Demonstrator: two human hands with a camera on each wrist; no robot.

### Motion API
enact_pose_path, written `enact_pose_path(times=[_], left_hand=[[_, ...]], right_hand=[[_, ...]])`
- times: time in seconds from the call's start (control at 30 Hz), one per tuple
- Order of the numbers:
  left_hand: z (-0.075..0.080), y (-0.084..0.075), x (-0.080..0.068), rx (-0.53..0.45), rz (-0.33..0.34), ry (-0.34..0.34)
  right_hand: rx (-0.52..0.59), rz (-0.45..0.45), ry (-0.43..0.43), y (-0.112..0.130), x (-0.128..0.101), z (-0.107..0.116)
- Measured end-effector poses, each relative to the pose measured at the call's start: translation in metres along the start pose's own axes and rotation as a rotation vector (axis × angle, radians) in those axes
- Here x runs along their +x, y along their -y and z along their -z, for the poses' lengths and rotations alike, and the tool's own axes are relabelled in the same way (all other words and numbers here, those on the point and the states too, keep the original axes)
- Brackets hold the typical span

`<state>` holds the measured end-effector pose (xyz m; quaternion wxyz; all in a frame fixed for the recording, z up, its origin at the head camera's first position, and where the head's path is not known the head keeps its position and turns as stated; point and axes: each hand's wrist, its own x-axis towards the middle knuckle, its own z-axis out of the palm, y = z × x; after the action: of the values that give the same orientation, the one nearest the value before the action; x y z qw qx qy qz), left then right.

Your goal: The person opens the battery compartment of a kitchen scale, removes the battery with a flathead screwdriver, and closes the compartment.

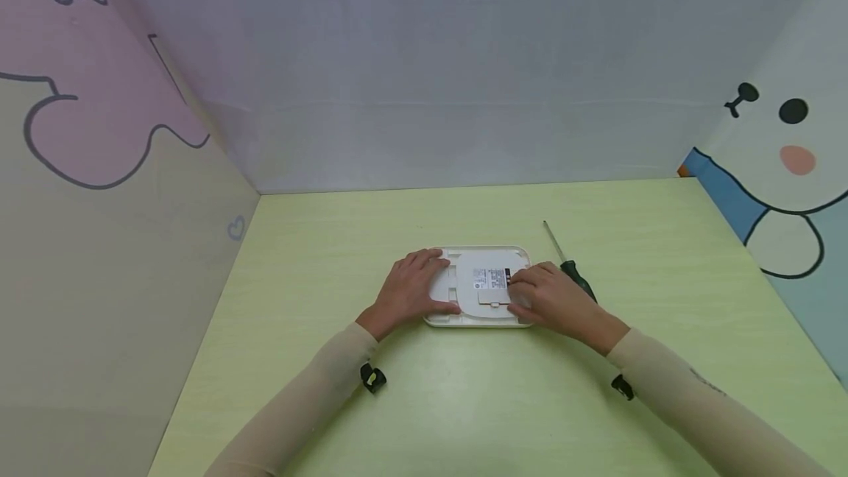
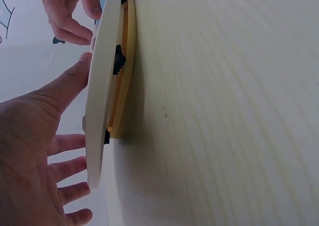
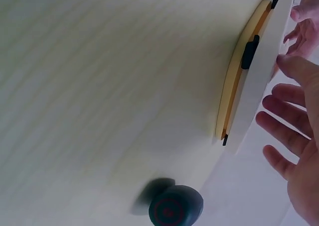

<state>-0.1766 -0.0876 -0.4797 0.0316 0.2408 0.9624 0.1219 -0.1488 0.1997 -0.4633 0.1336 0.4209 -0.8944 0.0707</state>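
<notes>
A flat white plastic device [image 1: 469, 300] with rounded corners lies on the table, its labelled back facing up. A small rectangular cover [image 1: 489, 297] sits below the printed label [image 1: 490, 278]. With fingers spread, my left hand [image 1: 414, 285] rests on the device's left part, thumb near the front edge. My right hand [image 1: 553, 300] is over the right part, fingers loosely bent and thumb apart; its fingertips are at the surface. Both wrist views show the device's white edge [image 2: 102, 101] above an orange and yellow layer [image 3: 239, 71] with black pieces between.
A screwdriver [image 1: 578, 278] with a dark green handle lies right of the device, its shaft pointing away, close to my right hand. Its handle end [image 3: 174, 206] shows in the right wrist view. The pale green table [image 1: 318, 263] meets a grey wall behind and printed side walls.
</notes>
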Motion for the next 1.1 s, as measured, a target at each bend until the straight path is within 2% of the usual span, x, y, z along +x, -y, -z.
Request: enact_pose_path(times=[0.4, 0.67, 0.83, 1.0, 1.1], left_hand=[[0.0025, 0.0007, -0.0006, 0.007, -0.015, -0.009], [0.0032, 0.0003, 0.0, 0.005, -0.016, -0.008], [0.0024, 0.0002, 0.0, 0.006, -0.015, -0.008], [0.0008, 0.001, -0.0001, 0.003, -0.012, 0.0], [-0.0002, 0.0011, 0.0005, 0.003, -0.015, -0.003]], right_hand=[[-0.072, 0.04, -0.117, 0.0003, -0.0015, -0.0031], [-0.083, 0.056, -0.103, 0.0016, -0.0005, -0.0024], [-0.133, 0.113, -0.097, 0.0007, 0.0006, -0.0035], [-0.185, 0.174, -0.121, 0.0002, 0.0009, -0.0009], [-0.197, 0.178, -0.146, -0.0032, -0.0005, 0.0035]])
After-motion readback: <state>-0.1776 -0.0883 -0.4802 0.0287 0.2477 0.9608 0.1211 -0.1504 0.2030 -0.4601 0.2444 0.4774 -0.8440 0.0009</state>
